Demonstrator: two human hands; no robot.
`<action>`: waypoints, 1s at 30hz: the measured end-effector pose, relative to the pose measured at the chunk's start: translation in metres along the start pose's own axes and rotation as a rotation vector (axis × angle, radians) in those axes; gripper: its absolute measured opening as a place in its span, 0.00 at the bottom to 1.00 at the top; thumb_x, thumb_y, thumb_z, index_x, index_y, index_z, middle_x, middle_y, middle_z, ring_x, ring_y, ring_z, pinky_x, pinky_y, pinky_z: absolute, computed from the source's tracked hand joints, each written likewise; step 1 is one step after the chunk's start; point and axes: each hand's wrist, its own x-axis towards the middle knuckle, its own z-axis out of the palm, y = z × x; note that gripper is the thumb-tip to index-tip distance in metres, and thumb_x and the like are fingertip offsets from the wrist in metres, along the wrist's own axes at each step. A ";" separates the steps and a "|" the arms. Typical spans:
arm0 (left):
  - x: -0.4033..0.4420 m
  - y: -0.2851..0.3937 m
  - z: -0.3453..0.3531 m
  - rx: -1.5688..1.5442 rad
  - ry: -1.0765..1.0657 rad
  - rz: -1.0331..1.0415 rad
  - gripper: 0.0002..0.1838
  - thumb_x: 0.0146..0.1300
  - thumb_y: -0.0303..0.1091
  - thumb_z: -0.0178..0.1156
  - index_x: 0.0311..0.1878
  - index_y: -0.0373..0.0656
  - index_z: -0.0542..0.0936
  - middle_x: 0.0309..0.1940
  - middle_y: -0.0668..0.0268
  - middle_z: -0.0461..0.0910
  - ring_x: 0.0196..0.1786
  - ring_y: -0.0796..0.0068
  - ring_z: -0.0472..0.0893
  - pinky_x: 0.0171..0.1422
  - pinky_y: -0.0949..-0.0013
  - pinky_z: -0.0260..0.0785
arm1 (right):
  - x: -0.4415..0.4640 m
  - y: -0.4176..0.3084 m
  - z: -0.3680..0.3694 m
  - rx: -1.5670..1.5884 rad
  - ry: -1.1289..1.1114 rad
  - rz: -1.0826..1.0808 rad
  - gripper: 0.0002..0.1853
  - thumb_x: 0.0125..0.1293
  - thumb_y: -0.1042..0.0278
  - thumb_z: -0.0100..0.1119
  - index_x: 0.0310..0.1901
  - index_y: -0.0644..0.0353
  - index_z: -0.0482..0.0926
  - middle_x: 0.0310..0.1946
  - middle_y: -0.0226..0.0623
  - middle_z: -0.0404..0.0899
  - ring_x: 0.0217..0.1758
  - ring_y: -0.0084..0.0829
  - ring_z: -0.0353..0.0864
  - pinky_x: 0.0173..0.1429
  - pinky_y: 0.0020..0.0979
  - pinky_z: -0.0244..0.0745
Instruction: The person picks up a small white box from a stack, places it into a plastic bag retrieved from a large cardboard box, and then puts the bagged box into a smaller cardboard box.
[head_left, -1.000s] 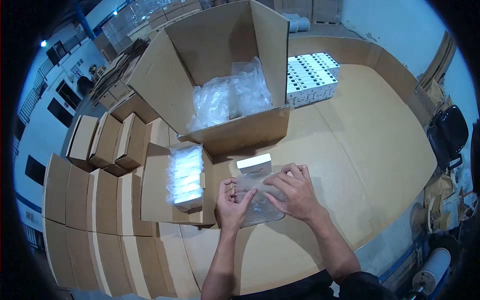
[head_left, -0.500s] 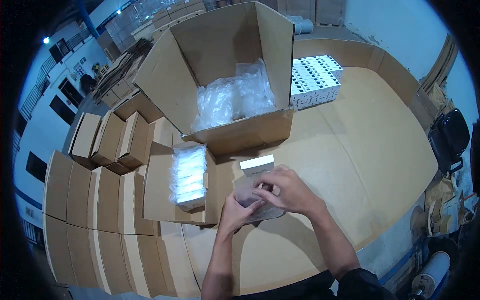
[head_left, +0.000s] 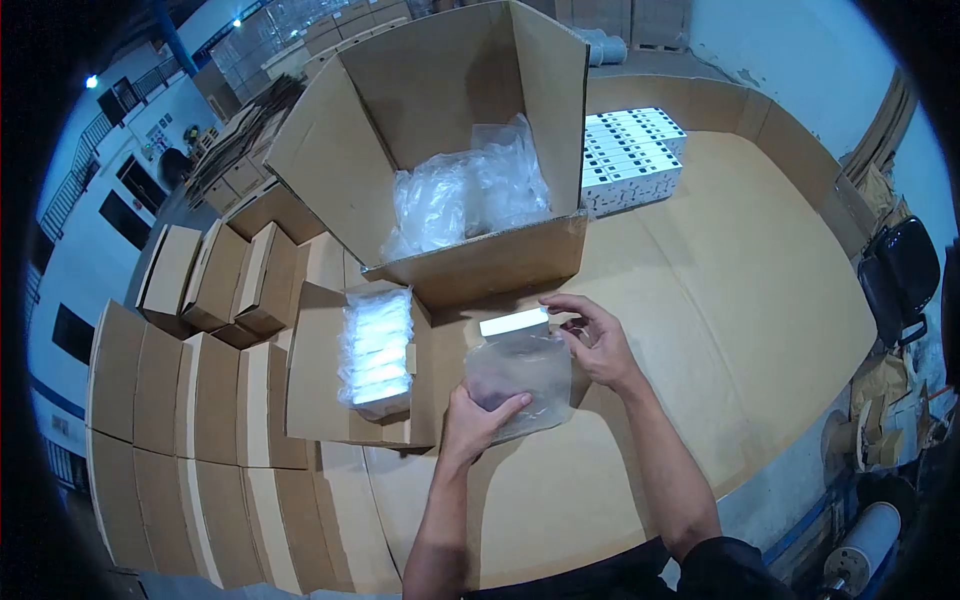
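Note:
My left hand (head_left: 478, 418) grips the lower left of a clear plastic bag (head_left: 525, 380), with its thumb on top and fingers partly hidden behind. Just beyond the bag's upper edge stands a small white box (head_left: 514, 322). My right hand (head_left: 592, 340) is beside the bag's upper right corner, its fingers curved and apart near the white box's right end; no object shows between them. To the left, an open carton (head_left: 320, 375) holds a row of bubble-wrapped items (head_left: 378, 345).
A large open carton (head_left: 480, 270) with clear plastic bags (head_left: 465, 195) inside stands behind. White boxes (head_left: 632, 185) are stacked at the back right. Brown cartons (head_left: 215, 400) line the left side, and a black chair (head_left: 897, 270) stands at the right.
My right hand has moved from the bag's middle up and right, toward the white box, and its fingers have spread. The bag now lies flatter and more exposed, still in my left hand.

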 end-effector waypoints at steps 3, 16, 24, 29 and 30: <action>0.002 -0.004 -0.001 -0.025 -0.016 0.016 0.20 0.54 0.29 0.79 0.47 0.36 0.82 0.41 0.63 0.87 0.44 0.74 0.84 0.52 0.68 0.77 | 0.000 0.002 0.007 0.043 -0.060 -0.045 0.23 0.66 0.88 0.57 0.62 0.63 0.77 0.61 0.37 0.79 0.59 0.28 0.79 0.62 0.30 0.77; 0.000 -0.007 0.002 -0.089 -0.045 -0.003 0.23 0.54 0.29 0.78 0.51 0.34 0.81 0.43 0.61 0.87 0.44 0.73 0.86 0.51 0.67 0.79 | 0.001 0.010 0.010 -0.024 0.079 -0.045 0.18 0.67 0.83 0.63 0.58 0.65 0.80 0.50 0.34 0.82 0.49 0.22 0.81 0.56 0.27 0.79; 0.002 -0.010 0.001 -0.040 -0.057 -0.015 0.22 0.55 0.30 0.78 0.50 0.35 0.81 0.43 0.61 0.87 0.44 0.72 0.86 0.50 0.67 0.79 | 0.000 0.002 0.006 0.158 0.273 -0.031 0.18 0.67 0.83 0.63 0.58 0.64 0.78 0.48 0.35 0.81 0.49 0.24 0.83 0.51 0.26 0.83; 0.001 -0.006 0.002 -0.062 -0.078 -0.006 0.19 0.56 0.30 0.77 0.48 0.36 0.81 0.41 0.62 0.86 0.43 0.74 0.85 0.48 0.68 0.79 | -0.001 -0.008 0.008 0.305 0.380 -0.055 0.18 0.66 0.84 0.63 0.56 0.65 0.74 0.47 0.39 0.80 0.51 0.28 0.83 0.51 0.29 0.86; 0.000 -0.003 0.003 -0.052 -0.070 -0.009 0.18 0.56 0.29 0.77 0.47 0.36 0.81 0.41 0.63 0.86 0.42 0.74 0.85 0.48 0.68 0.79 | 0.000 -0.006 0.007 0.296 0.392 -0.051 0.16 0.67 0.84 0.62 0.55 0.65 0.72 0.47 0.39 0.78 0.52 0.30 0.84 0.52 0.33 0.88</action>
